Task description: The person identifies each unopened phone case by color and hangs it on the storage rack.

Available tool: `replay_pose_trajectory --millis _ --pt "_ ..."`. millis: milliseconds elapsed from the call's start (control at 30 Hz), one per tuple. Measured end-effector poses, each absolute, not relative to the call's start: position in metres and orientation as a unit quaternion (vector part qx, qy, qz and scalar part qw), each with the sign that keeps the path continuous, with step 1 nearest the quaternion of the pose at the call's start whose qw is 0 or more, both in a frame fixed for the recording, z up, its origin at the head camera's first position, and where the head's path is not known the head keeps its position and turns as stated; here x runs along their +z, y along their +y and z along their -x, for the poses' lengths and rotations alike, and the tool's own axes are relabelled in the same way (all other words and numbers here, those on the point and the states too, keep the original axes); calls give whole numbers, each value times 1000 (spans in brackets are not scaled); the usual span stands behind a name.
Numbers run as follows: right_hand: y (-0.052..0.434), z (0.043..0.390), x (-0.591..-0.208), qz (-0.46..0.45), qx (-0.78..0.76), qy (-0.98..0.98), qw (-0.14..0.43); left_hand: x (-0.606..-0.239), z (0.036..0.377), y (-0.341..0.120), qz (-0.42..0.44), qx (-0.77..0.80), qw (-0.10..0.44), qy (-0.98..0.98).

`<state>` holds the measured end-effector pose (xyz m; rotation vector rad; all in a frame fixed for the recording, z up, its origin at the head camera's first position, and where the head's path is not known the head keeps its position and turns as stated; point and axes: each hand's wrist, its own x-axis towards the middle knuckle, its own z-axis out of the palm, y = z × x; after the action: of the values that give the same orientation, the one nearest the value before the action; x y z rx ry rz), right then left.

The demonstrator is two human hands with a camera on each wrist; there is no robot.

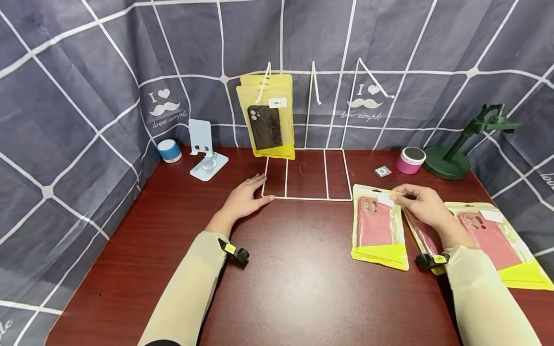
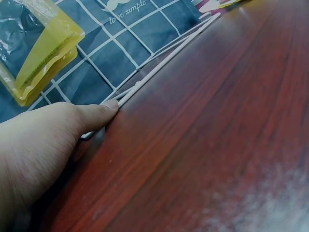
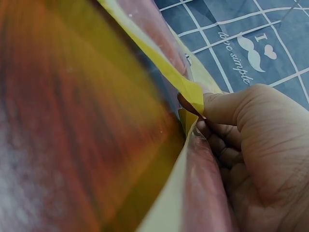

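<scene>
A white wire display rack (image 1: 306, 198) stands at the back middle of the red-brown table (image 1: 285, 283). Yellow packets with a black phone case (image 1: 268, 120) hang on its left hook. My left hand (image 1: 246, 198) lies flat on the table, its thumb against the rack's base wire (image 2: 145, 82). My right hand (image 1: 421, 204) pinches the top corner of a yellow packet holding a pink phone case (image 1: 378, 226); thumb and fingers grip the yellow edge (image 3: 190, 94). More pink-case packets (image 1: 497, 240) lie under and right of that hand.
A pale blue phone stand (image 1: 205, 156) and a small blue speaker (image 1: 169, 150) sit back left. A pink speaker (image 1: 410, 160), a small silver clip player (image 1: 383, 171) and a green stand (image 1: 459, 154) sit back right. A checked grey cloth (image 1: 65, 120) walls the table.
</scene>
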<state>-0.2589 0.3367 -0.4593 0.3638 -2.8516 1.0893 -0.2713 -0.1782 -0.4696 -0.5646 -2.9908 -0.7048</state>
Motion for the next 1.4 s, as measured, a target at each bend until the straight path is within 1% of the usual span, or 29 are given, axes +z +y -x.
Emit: replay_pose_trajectory --millis 133,300,467,533,600,700,767,833,933,1033,1200,1400 --pt "337 258 -460 -113 365 -923 39 -469 270 -178 177 -224 3 -958" --pt "337 258 -456 -75 422 -902 44 -468 271 -178 180 -224 7 -958" --pt "328 253 -438 -26 507 -860 44 -468 270 -177 179 -224 8 -958" --pt "319 248 -425 -29 527 -847 66 -468 270 -176 179 -227 8 -957" --pt "307 244 -409 -50 546 -831 91 -468 269 -175 180 -230 9 -956" --pt "281 235 -381 -105 588 -789 143 -469 269 -174 181 -233 11 -956" --pt "260 230 -360 -127 613 -760 174 -470 269 -174 181 -232 10 -956" --pt "235 225 -337 -138 624 -738 216 -469 270 -176 179 -232 9 -956" --pt "198 222 -305 -129 611 -728 284 -468 270 -179 175 -228 9 -958" --pt "165 224 -281 -128 605 -715 325 -469 270 -181 176 -225 12 -958" --pt "136 231 -256 -142 639 -684 322 -472 270 -181 178 -226 13 -957" --pt "130 236 -247 -140 659 -677 296 -472 273 -181 185 -225 19 -956"
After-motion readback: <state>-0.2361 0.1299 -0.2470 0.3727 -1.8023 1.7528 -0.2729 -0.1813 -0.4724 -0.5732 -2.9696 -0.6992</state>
